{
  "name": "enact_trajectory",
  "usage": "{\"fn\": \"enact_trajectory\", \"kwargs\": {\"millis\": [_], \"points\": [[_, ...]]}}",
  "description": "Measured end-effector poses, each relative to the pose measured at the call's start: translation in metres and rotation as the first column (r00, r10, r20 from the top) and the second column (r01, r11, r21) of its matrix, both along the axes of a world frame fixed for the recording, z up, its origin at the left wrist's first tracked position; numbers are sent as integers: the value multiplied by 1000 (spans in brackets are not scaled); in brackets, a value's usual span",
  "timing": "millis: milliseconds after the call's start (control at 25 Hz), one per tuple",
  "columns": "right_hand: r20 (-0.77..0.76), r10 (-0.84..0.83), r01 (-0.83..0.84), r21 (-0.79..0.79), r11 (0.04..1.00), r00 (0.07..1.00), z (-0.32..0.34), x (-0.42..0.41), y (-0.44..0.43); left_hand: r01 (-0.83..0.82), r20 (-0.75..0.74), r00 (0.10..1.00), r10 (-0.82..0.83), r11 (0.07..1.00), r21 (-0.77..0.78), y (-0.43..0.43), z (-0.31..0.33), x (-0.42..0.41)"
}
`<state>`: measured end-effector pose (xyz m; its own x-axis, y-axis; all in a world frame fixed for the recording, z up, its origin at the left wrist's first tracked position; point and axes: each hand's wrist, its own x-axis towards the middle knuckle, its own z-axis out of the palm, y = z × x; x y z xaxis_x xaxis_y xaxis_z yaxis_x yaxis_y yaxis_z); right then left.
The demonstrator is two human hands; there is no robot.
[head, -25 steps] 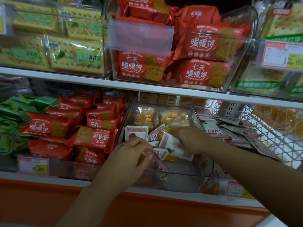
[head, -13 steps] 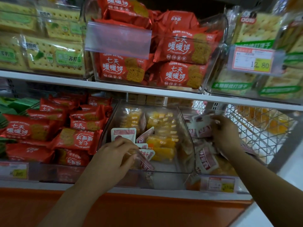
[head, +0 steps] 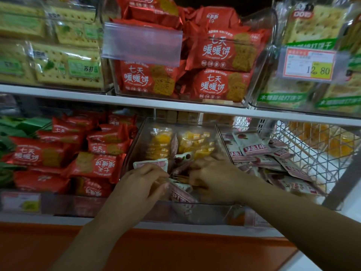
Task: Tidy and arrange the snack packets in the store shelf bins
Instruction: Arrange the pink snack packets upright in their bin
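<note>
Both my hands are inside the clear middle bin [head: 134,145] on the lower shelf. My left hand [head: 140,184] holds small white-and-pink snack packets [head: 181,190] at the bin's front. My right hand [head: 216,178] reaches in from the right among the same packets, fingers curled over them; what it grips is blurred. Yellow packets [head: 193,141] fill the back of the bin. The bin to the right holds a pile of the pink-and-white packets [head: 254,147].
Red biscuit packets [head: 97,165] fill the bin to the left, green packets [head: 7,137] beyond them. A white wire basket [head: 316,153] stands at the right. The upper shelf carries bins of red packets [head: 220,85] and cracker packs [head: 68,67], with a price tag [head: 308,63].
My right hand has come back from the right bin into the middle bin, next to my left hand. My left hand stayed on the packets at the front.
</note>
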<state>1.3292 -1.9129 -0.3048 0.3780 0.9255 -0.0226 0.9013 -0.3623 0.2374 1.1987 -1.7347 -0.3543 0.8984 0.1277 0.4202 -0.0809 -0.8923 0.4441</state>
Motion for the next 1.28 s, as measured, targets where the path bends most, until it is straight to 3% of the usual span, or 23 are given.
{"fn": "enact_trajectory", "kwargs": {"millis": [240,400,560,640,840,1120,1280], "points": [[285,34,-25,-35,999,958,-14,33,24,16,-10,1000,-16,1000,-6,4,-2,-1],[206,-130,127,26,992,970,-2,56,20,27,-44,999,-28,999,-27,3,1,-2],[107,-158,152,56,987,982,2,65,22,24,-32,999,-28,994,-110,2,20,2],[72,-154,148,76,986,985,0,69,22,3,-54,999,-6,998,-64,4,38,23],[-5,-154,152,158,976,988,-6,79,18,28,-342,937,71,961,276,12,56,115],[-16,-197,197,175,965,980,-12,83,20,210,-717,696,-38,966,153,29,55,159],[-54,-204,208,84,974,977,-9,84,21,191,-613,790,-6,952,238,30,49,159]]}}
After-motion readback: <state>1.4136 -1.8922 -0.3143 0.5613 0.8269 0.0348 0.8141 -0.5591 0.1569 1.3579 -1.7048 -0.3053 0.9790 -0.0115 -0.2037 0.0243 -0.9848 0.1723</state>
